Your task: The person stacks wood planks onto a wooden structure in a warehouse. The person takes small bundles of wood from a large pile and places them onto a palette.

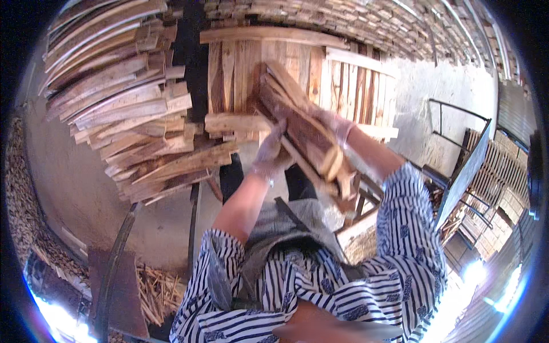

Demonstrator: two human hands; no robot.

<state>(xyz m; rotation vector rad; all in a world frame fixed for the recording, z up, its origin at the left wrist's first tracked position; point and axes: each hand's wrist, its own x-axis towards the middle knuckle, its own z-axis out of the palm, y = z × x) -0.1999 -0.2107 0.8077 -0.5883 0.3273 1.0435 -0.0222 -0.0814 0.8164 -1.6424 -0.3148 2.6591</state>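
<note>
Leaving a board stack (131, 111) untouched left of the plank bed (315, 71), pressing the left hand (273, 153) against the left side of a wood bundle (303, 132) slanting over the bed's near edge, clasping its right side with the right hand (335, 122), probably squeezing from both sides to keep loose pieces together.

Wooden pieces (303, 126) between both hands (272, 153)
</note>
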